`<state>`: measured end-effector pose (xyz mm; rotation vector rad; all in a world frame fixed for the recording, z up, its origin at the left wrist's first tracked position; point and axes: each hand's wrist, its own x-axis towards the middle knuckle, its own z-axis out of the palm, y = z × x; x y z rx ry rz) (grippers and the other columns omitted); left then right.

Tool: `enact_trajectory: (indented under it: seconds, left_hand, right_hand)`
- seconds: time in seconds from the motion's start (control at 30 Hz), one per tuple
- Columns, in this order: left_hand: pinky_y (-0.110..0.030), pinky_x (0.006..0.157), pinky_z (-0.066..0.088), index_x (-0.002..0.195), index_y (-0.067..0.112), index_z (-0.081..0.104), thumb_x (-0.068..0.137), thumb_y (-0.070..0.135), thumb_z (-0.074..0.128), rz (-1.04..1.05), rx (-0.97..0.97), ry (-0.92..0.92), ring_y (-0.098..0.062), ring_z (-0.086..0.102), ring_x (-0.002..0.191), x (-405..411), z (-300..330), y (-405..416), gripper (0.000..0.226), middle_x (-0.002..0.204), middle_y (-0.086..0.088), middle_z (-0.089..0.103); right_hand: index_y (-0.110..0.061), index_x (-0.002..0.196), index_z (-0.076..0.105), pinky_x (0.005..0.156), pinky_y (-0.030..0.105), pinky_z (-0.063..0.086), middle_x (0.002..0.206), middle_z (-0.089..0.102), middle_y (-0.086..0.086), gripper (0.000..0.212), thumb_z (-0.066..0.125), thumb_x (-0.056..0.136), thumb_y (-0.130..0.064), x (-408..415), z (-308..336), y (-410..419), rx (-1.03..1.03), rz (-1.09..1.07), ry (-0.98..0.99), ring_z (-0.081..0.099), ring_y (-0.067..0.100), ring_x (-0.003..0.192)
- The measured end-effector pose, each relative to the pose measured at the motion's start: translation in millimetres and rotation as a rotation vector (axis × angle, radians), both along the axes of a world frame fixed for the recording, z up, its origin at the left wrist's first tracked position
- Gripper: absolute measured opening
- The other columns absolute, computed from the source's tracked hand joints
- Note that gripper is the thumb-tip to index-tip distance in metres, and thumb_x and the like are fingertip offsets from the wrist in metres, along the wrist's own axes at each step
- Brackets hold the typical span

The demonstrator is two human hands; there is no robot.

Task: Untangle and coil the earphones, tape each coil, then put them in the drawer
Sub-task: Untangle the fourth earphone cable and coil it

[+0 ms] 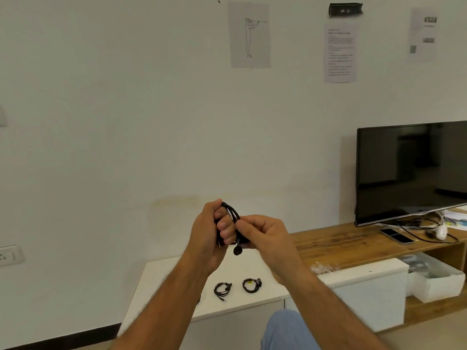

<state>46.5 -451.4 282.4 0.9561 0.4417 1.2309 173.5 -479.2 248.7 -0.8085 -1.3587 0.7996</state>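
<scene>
Black earphones [231,218] wound in loops round the left hand's [211,229] curled fingers, held up in front of the chest, long axis near upright, one bud dangling below. Right hand [262,233] just beside, pinching the cord's loose end. Below on the white bench [161,286]: two finished coils [223,289], side by side.

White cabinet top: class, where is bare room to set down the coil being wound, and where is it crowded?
Bare room lies on the white cabinet top left of the two coiled earphones, and right of them towards the clear wrapping. The wooden shelf is crowded near the TV, with cables and a phone.
</scene>
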Motion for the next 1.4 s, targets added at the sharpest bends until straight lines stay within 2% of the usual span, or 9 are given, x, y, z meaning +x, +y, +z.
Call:
enact_trajectory:
  seconds: [0.2, 0.33, 0.47, 0.63, 0.77, 0.93, 1.17, 1.27, 1.4]
  left_hand:
    - [-0.021, 0.035, 0.027, 0.062, 0.017, 0.031, 0.100, 0.024, 0.038, 0.125, 0.047, 0.045, -0.010, 0.027, 0.036, 0.3, -5.9, 5.4, 0.040, 0.046, 0.003, 0.031]
    - [-0.027, 0.045, 0.033, 0.062, 0.015, 0.035, 0.101, 0.024, 0.039, 0.273, 0.133, 0.142, -0.014, 0.035, 0.039, -1.5, -13.6, 15.9, 0.040, 0.047, 0.001, 0.039]
    - [-0.031, 0.053, 0.043, 0.060, 0.013, 0.041, 0.101, 0.023, 0.039, 0.446, 0.193, 0.261, -0.017, 0.043, 0.046, -4.1, -27.4, 35.6, 0.042, 0.053, -0.004, 0.050]
    - [-0.034, 0.064, 0.044, 0.062, 0.013, 0.049, 0.102, 0.028, 0.038, 0.612, 0.189, 0.441, -0.018, 0.052, 0.063, -9.7, -58.6, 77.6, 0.044, 0.065, -0.006, 0.056]
    - [-0.034, 0.070, 0.041, 0.074, 0.014, 0.060, 0.103, 0.038, 0.035, 0.532, 0.091, 0.613, -0.018, 0.052, 0.074, -20.6, -95.1, 109.6, 0.045, 0.076, -0.003, 0.058]
    - [-0.029, 0.066, 0.044, 0.098, 0.013, 0.071, 0.102, 0.037, 0.041, 0.415, 0.016, 0.725, -0.014, 0.053, 0.071, -40.5, -136.0, 132.1, 0.039, 0.080, 0.000, 0.058]
    - [-0.037, 0.069, 0.053, 0.089, 0.010, 0.069, 0.094, 0.024, 0.061, 0.454, -0.140, 0.753, -0.021, 0.067, 0.072, -78.4, -189.6, 174.3, 0.017, 0.084, -0.008, 0.073]
    - [-0.032, 0.064, 0.059, 0.086, 0.011, 0.070, 0.092, 0.019, 0.063, 0.475, -0.142, 0.851, -0.018, 0.072, 0.076, -106.0, -214.3, 203.8, 0.012, 0.084, -0.007, 0.074]
    - [-0.028, 0.057, 0.059, 0.091, 0.010, 0.069, 0.092, 0.020, 0.064, 0.571, -0.171, 0.957, -0.015, 0.071, 0.073, -141.2, -250.0, 243.2, 0.011, 0.084, -0.006, 0.072]
  right_hand:
    - [-0.019, 0.081, 0.079, 0.077, 0.041, 0.058, 0.079, 0.074, 0.014, 0.023, 0.065, 0.089, -0.002, -17.4, -7.2, 13.3, -0.020, -0.094, 0.156, 0.068, 0.022, 0.073]
    - [-0.016, 0.081, 0.077, 0.073, 0.032, 0.058, 0.077, 0.074, 0.011, 0.021, 0.067, 0.086, 0.002, -24.8, -11.0, 24.2, -0.028, -0.102, 0.227, 0.070, 0.020, 0.072]
    - [-0.013, 0.084, 0.075, 0.073, 0.032, 0.058, 0.077, 0.074, 0.010, 0.017, 0.068, 0.085, 0.002, -32.7, -18.6, 43.3, -0.060, -0.134, 0.272, 0.069, 0.020, 0.072]
    - [-0.013, 0.086, 0.072, 0.055, 0.022, 0.051, 0.071, 0.069, 0.007, 0.016, 0.067, 0.086, 0.003, -36.9, -33.6, 75.9, -0.130, -0.158, 0.283, 0.062, 0.013, 0.062]
    - [-0.007, 0.090, 0.071, 0.050, 0.024, 0.049, 0.067, 0.065, 0.009, 0.012, 0.067, 0.086, 0.003, -34.6, -57.2, 111.2, -0.210, -0.173, 0.233, 0.060, 0.015, 0.058]
    - [-0.011, 0.089, 0.071, 0.051, 0.025, 0.049, 0.067, 0.066, 0.008, 0.013, 0.067, 0.085, 0.001, -35.7, -101.5, 149.6, -0.343, -0.175, 0.153, 0.060, 0.015, 0.059]
    - [-0.003, 0.093, 0.072, 0.054, 0.019, 0.049, 0.069, 0.066, 0.008, 0.011, 0.066, 0.085, 0.002, -59.9, -153.7, 202.2, -0.496, -0.145, 0.080, 0.060, 0.014, 0.061]
    - [-0.002, 0.094, 0.072, 0.054, 0.022, 0.049, 0.070, 0.066, 0.008, 0.011, 0.066, 0.085, 0.002, -82.3, -177.8, 238.2, -0.562, -0.115, 0.014, 0.060, 0.015, 0.060]
    - [-0.007, 0.089, 0.072, 0.063, 0.027, 0.053, 0.075, 0.069, 0.009, 0.009, 0.067, 0.084, 0.000, -117.8, -208.4, 289.2, -0.609, -0.071, -0.108, 0.062, 0.017, 0.065]
